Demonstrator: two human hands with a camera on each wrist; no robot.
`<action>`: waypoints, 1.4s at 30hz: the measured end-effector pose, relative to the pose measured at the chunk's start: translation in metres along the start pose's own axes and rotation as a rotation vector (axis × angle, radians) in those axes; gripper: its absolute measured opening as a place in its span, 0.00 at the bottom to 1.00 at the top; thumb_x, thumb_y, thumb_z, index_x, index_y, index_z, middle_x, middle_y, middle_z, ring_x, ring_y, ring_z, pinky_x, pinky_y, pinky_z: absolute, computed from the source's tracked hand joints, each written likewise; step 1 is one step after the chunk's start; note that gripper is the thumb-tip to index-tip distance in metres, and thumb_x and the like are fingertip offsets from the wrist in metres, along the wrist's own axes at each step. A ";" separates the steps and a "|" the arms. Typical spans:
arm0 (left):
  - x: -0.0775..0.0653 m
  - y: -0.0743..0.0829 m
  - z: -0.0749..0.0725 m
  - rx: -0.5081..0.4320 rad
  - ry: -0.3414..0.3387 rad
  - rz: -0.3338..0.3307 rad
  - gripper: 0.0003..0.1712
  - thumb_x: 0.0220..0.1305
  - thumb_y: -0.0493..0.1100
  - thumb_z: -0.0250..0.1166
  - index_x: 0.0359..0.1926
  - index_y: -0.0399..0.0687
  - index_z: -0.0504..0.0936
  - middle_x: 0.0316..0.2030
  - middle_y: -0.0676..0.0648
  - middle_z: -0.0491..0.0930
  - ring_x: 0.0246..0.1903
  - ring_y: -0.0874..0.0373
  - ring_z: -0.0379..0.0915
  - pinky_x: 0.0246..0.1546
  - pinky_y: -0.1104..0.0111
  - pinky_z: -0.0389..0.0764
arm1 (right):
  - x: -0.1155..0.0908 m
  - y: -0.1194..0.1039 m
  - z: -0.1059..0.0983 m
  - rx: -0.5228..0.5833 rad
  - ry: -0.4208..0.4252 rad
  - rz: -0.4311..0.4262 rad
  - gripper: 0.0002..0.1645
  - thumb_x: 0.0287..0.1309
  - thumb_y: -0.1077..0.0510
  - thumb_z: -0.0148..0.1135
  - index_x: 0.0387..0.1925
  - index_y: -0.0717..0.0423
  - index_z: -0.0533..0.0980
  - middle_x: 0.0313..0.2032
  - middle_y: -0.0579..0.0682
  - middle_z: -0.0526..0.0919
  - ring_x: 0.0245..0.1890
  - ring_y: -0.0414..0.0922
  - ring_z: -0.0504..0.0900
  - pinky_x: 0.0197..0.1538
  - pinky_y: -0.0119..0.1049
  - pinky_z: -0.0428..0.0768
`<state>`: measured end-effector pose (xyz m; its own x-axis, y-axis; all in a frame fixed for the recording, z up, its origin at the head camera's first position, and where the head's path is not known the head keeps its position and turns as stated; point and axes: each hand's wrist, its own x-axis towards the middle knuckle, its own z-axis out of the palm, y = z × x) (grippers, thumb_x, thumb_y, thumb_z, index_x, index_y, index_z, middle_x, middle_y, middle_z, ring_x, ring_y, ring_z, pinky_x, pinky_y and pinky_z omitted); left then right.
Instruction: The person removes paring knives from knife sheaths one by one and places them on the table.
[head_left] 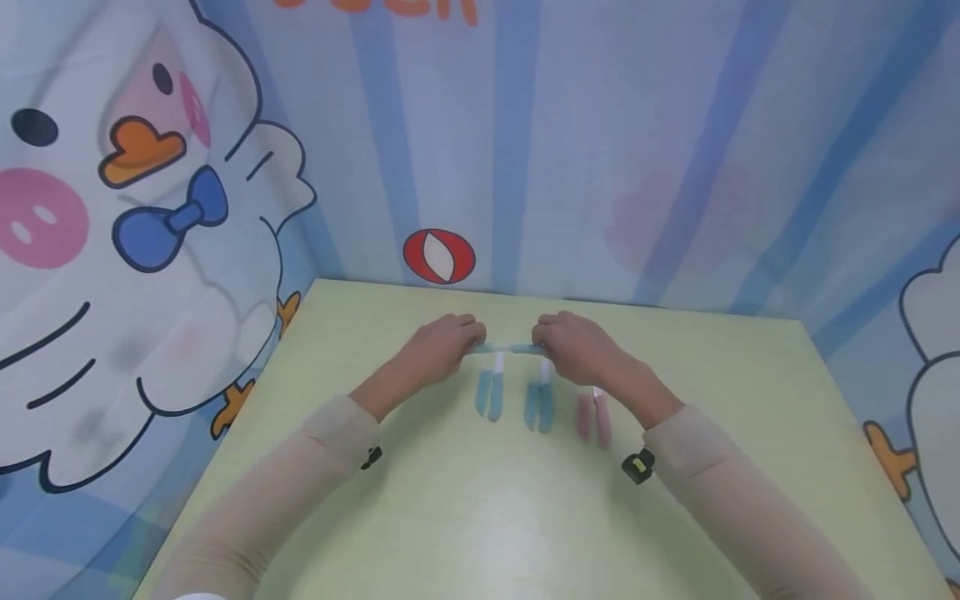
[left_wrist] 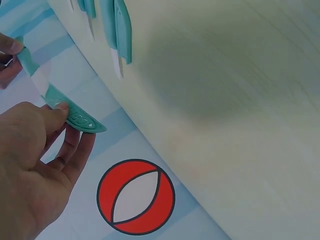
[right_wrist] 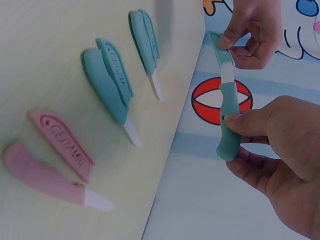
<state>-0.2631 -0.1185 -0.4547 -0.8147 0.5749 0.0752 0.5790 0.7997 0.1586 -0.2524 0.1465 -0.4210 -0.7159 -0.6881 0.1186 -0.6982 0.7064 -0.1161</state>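
My left hand [head_left: 442, 348] pinches a teal blade cover [left_wrist: 70, 107] between thumb and fingers. Opposite it, my right hand [head_left: 576, 346] grips the teal handle of a small ceramic knife [right_wrist: 230, 112]. White blade shows between handle and cover; whether its tip sits inside the cover is hidden. Both hands hold these level above the table's far part. Nearer me lie two more teal knives [right_wrist: 102, 82] [right_wrist: 141, 42], each beside its teal cover [right_wrist: 118, 70]. At the right of that row is a pink knife [right_wrist: 45, 175] with a pink cover [right_wrist: 62, 142] beside it.
The pale yellow-green table [head_left: 480, 517] ends at a printed fabric backdrop [head_left: 465, 150] with a cartoon bird and a red-white ball. Small dark devices [head_left: 638, 466] sit under both wrists.
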 end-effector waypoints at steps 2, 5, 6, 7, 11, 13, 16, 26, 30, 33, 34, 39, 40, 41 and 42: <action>0.005 0.002 0.003 -0.020 0.019 0.007 0.10 0.71 0.34 0.69 0.50 0.51 0.83 0.42 0.52 0.82 0.41 0.55 0.77 0.49 0.63 0.83 | -0.005 0.005 -0.001 0.002 0.015 -0.001 0.06 0.66 0.69 0.68 0.35 0.56 0.83 0.30 0.45 0.78 0.32 0.48 0.78 0.40 0.45 0.82; 0.010 0.007 0.008 -0.053 0.034 0.019 0.10 0.71 0.33 0.69 0.49 0.50 0.84 0.42 0.52 0.82 0.41 0.55 0.78 0.50 0.63 0.83 | -0.013 0.014 -0.001 0.001 0.038 -0.010 0.07 0.65 0.70 0.67 0.34 0.56 0.83 0.29 0.45 0.78 0.31 0.48 0.78 0.39 0.45 0.81; 0.012 0.009 0.009 -0.068 0.037 0.022 0.10 0.71 0.33 0.69 0.49 0.50 0.84 0.42 0.51 0.82 0.42 0.55 0.78 0.51 0.63 0.83 | -0.016 0.016 -0.001 0.002 0.043 -0.012 0.07 0.65 0.70 0.67 0.34 0.56 0.83 0.29 0.45 0.78 0.32 0.49 0.78 0.39 0.45 0.81; 0.013 0.011 0.010 -0.080 0.038 0.022 0.11 0.71 0.33 0.68 0.49 0.50 0.84 0.43 0.51 0.82 0.43 0.55 0.79 0.51 0.63 0.83 | -0.018 0.019 -0.002 0.004 0.047 -0.011 0.07 0.65 0.70 0.67 0.35 0.56 0.83 0.29 0.45 0.78 0.32 0.49 0.78 0.39 0.45 0.81; 0.018 0.021 0.013 -0.126 0.048 0.002 0.10 0.71 0.33 0.68 0.50 0.50 0.84 0.43 0.51 0.83 0.44 0.56 0.79 0.54 0.62 0.83 | -0.030 0.029 -0.004 0.014 0.060 -0.001 0.07 0.65 0.70 0.66 0.36 0.57 0.83 0.30 0.45 0.79 0.33 0.49 0.78 0.40 0.46 0.81; 0.021 0.025 0.015 -0.139 0.058 -0.010 0.10 0.72 0.35 0.69 0.50 0.51 0.84 0.43 0.52 0.82 0.44 0.56 0.78 0.54 0.63 0.82 | -0.036 0.034 -0.005 0.015 0.072 0.004 0.07 0.65 0.71 0.66 0.36 0.57 0.83 0.30 0.45 0.78 0.33 0.49 0.78 0.40 0.47 0.81; 0.024 0.031 0.018 -0.174 0.064 -0.016 0.09 0.73 0.35 0.68 0.50 0.51 0.84 0.42 0.52 0.82 0.44 0.57 0.78 0.55 0.63 0.82 | -0.045 0.040 -0.006 0.025 0.089 0.011 0.08 0.64 0.71 0.67 0.36 0.57 0.83 0.30 0.46 0.79 0.34 0.49 0.78 0.40 0.47 0.81; 0.029 0.043 0.024 -0.295 0.098 -0.034 0.10 0.73 0.34 0.67 0.52 0.49 0.85 0.43 0.51 0.82 0.46 0.56 0.81 0.53 0.64 0.83 | -0.077 0.055 -0.007 0.132 0.127 0.104 0.07 0.63 0.71 0.69 0.38 0.57 0.85 0.33 0.47 0.83 0.36 0.48 0.81 0.42 0.49 0.82; 0.030 0.047 0.029 -0.439 0.124 -0.040 0.10 0.74 0.34 0.66 0.53 0.46 0.84 0.45 0.49 0.81 0.47 0.54 0.83 0.52 0.64 0.84 | -0.088 0.060 -0.005 0.247 0.162 0.143 0.08 0.65 0.70 0.68 0.39 0.56 0.86 0.34 0.46 0.84 0.34 0.45 0.81 0.40 0.47 0.82; 0.032 0.052 0.033 -0.550 0.145 -0.051 0.10 0.75 0.35 0.67 0.54 0.46 0.84 0.45 0.49 0.82 0.47 0.54 0.83 0.50 0.65 0.84 | -0.095 0.061 -0.003 0.315 0.199 0.182 0.07 0.66 0.69 0.68 0.41 0.56 0.86 0.35 0.46 0.84 0.35 0.43 0.82 0.41 0.46 0.83; 0.033 0.054 0.035 -0.577 0.152 -0.058 0.10 0.75 0.36 0.67 0.54 0.46 0.84 0.46 0.49 0.83 0.47 0.55 0.84 0.49 0.66 0.85 | -0.098 0.061 -0.003 0.334 0.210 0.197 0.07 0.67 0.69 0.68 0.42 0.56 0.86 0.35 0.46 0.84 0.35 0.43 0.83 0.41 0.45 0.84; 0.038 0.070 0.043 -0.675 0.180 -0.085 0.10 0.75 0.41 0.68 0.54 0.49 0.84 0.47 0.52 0.85 0.45 0.59 0.83 0.47 0.68 0.84 | -0.110 0.056 0.000 0.432 0.251 0.286 0.06 0.70 0.66 0.67 0.46 0.58 0.84 0.37 0.47 0.86 0.38 0.45 0.84 0.45 0.45 0.86; 0.039 0.074 0.044 -0.691 0.188 -0.082 0.10 0.75 0.41 0.68 0.54 0.49 0.84 0.47 0.52 0.85 0.44 0.59 0.83 0.46 0.68 0.84 | -0.113 0.054 0.001 0.453 0.258 0.303 0.06 0.71 0.65 0.67 0.47 0.58 0.84 0.37 0.48 0.86 0.39 0.45 0.84 0.45 0.45 0.86; 0.040 0.079 0.044 -0.709 0.196 -0.083 0.10 0.75 0.42 0.68 0.54 0.49 0.84 0.46 0.52 0.85 0.44 0.59 0.83 0.46 0.68 0.84 | -0.116 0.052 0.002 0.475 0.266 0.316 0.06 0.71 0.64 0.67 0.47 0.59 0.83 0.38 0.48 0.86 0.39 0.46 0.85 0.45 0.46 0.86; 0.040 0.084 0.045 -0.726 0.205 -0.083 0.09 0.75 0.42 0.68 0.53 0.50 0.84 0.46 0.52 0.86 0.44 0.59 0.83 0.46 0.68 0.84 | -0.119 0.050 0.003 0.493 0.274 0.329 0.06 0.72 0.64 0.66 0.47 0.59 0.83 0.38 0.49 0.87 0.39 0.47 0.85 0.46 0.46 0.86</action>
<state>-0.2459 -0.0201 -0.4822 -0.8851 0.4177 0.2052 0.4077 0.4833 0.7747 -0.2025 0.2633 -0.4435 -0.9110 -0.3360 0.2391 -0.4096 0.6689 -0.6204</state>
